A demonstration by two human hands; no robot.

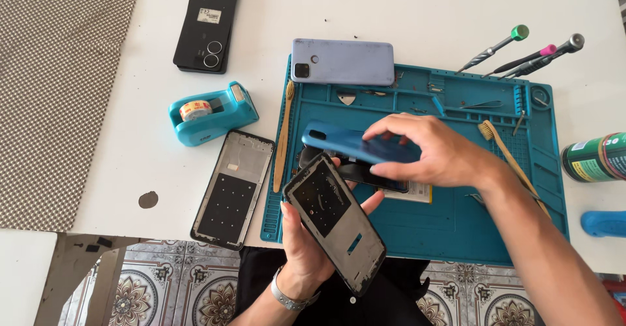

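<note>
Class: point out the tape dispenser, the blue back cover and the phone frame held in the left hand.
tape dispenser point(218, 114), head view, teal body.
blue back cover point(342, 142), head view, bare middle.
phone frame point(334, 220), head view, inner plate.

phone repair bench: teal repair mat point(456, 235)

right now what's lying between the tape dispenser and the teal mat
In the head view, a bamboo toothbrush lies lengthwise between the tape dispenser and the teal mat, along the mat's left edge. Otherwise that stretch is bare white table.

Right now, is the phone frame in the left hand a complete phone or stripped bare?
Stripped. The phone frame in the left hand shows bare metal and cutouts, with no screen. The right hand holds a blue back cover.
</note>
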